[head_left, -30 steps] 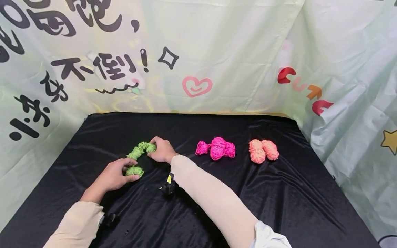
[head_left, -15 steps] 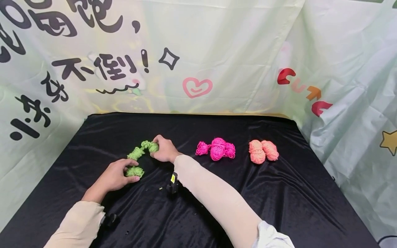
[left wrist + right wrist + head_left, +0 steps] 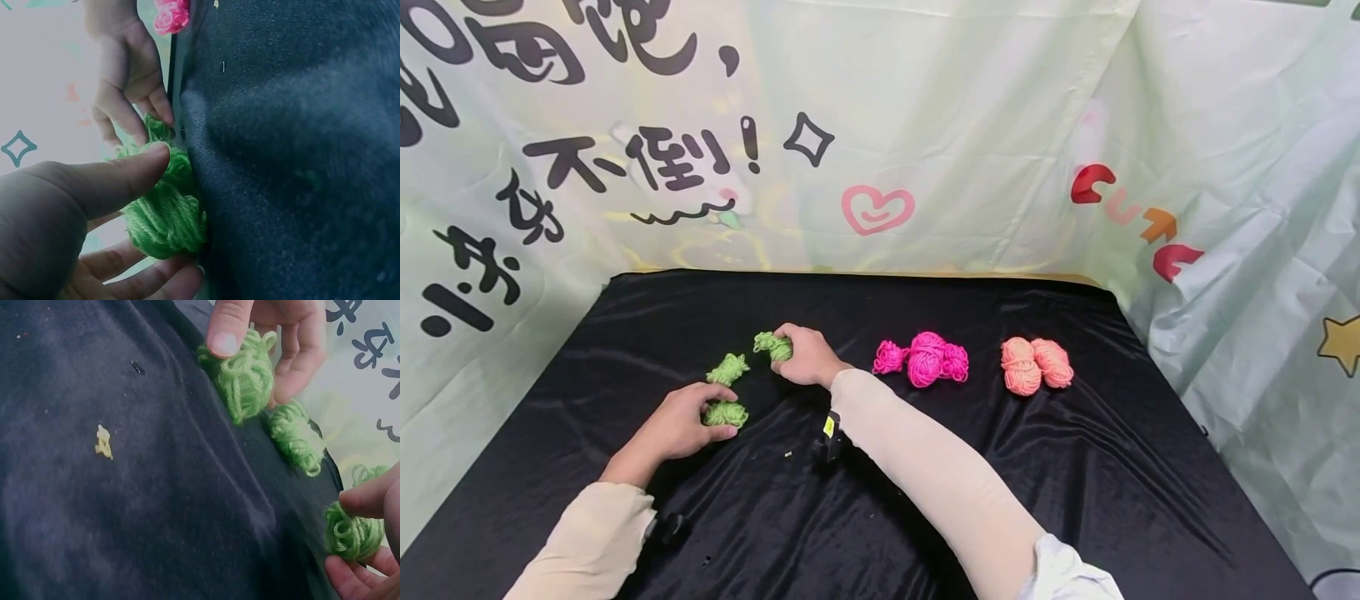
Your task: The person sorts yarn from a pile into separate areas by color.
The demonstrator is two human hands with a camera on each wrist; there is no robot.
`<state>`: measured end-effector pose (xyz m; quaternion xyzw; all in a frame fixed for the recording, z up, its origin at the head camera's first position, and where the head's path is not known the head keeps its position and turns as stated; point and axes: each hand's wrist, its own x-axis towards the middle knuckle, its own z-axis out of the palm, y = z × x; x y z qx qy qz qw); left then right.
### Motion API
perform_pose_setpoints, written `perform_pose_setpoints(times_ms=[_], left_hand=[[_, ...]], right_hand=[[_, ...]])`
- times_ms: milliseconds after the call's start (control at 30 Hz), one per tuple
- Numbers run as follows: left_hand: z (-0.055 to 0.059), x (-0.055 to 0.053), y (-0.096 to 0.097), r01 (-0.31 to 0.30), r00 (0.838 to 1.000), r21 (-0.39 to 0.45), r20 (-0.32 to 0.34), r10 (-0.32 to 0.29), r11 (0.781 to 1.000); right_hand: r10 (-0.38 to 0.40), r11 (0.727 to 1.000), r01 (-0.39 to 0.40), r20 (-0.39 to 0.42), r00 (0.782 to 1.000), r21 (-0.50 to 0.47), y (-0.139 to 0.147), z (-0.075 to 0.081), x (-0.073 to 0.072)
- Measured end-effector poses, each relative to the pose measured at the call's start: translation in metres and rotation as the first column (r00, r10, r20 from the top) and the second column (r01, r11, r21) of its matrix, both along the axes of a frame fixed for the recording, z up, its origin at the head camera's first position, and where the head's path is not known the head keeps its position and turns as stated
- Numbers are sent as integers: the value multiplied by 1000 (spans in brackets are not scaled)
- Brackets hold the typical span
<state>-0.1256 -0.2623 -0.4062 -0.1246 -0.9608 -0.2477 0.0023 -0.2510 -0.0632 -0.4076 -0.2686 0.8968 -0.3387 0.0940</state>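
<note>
On the black cloth, my left hand holds the nearest green yarn ball between thumb and fingers. The left wrist view shows that ball close up, the thumb on one side and fingers on the other. My right hand pinches the farthest green yarn ball; in the right wrist view the thumb and fingers grip this ball. Between the two hands lies a middle green yarn ball, apart from both others and touched by neither hand. Part of the farthest ball is hidden by the right fingers.
Right of the right hand lie bright pink yarn balls in a cluster, then two peach yarn balls side by side. A small yellow scrap lies on the black cloth. A printed fabric curtain surrounds the table.
My right hand has moved right and slightly away, carrying the farthest green ball, so a gap has opened beside the middle ball. My left hand has stayed in place.
</note>
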Motion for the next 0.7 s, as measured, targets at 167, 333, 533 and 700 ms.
perform_pose_setpoints(times_ms=[167,333,533,700], left_hand=[[-2,-1,0,1,1000,0,-2,-1,1000],[-1,-1,1,-2,1000,-4,11,2,1000],[1,0,1,5,1000,-4,5,-5,1000],[1,1,1,11,1000,-3,5,-11,1000]], right_hand=[[1,1000,-1,-5,1000,4,7,2,-2],[7,1000,-7,2,1000,7,15,5,-4],[18,1000,-18,6,1000,13,26,8,-4],[24,999,-24,0,1000,24,35,11,-4]])
